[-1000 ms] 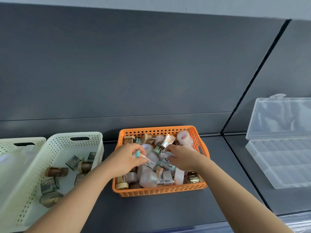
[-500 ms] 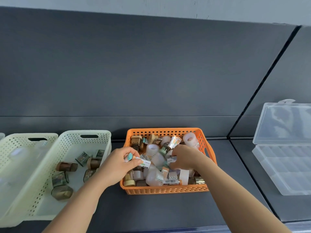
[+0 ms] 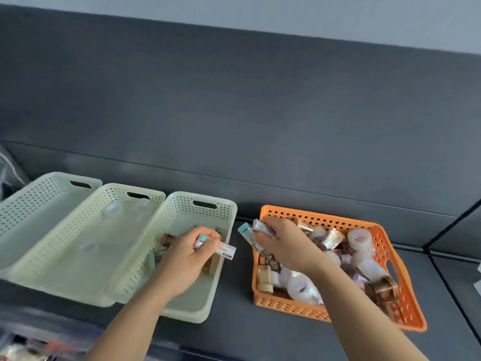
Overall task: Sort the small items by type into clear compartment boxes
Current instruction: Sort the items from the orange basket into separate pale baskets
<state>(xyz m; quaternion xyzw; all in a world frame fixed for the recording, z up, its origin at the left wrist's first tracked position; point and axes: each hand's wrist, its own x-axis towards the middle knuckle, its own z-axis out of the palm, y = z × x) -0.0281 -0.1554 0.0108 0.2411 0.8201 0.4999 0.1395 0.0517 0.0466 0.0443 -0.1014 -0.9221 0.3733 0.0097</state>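
Left hand [image 3: 182, 259] is gripping a teal-capped tube [image 3: 224, 250], green basket [image 3: 182, 204] beneath; right hand [image 3: 283, 246] is pinching similar tubes [image 3: 247, 232], orange basket [image 3: 286, 306] beneath.

An orange basket [image 3: 320, 220] of perforated plastic, smooth and faintly shiny at the rim; 3 pale green baskets [image 3: 182, 201] of matt perforated plastic; a matt dark grey shelf [image 3: 234, 334]. Frosted, translucent plastic rolls [image 3: 360, 238] and shiny bronze-coloured metallic caps [image 3: 382, 289] fill the orange one. The small tubes [image 3: 226, 250] carry glossy printed labels and teal plastic caps [image 3: 244, 227].
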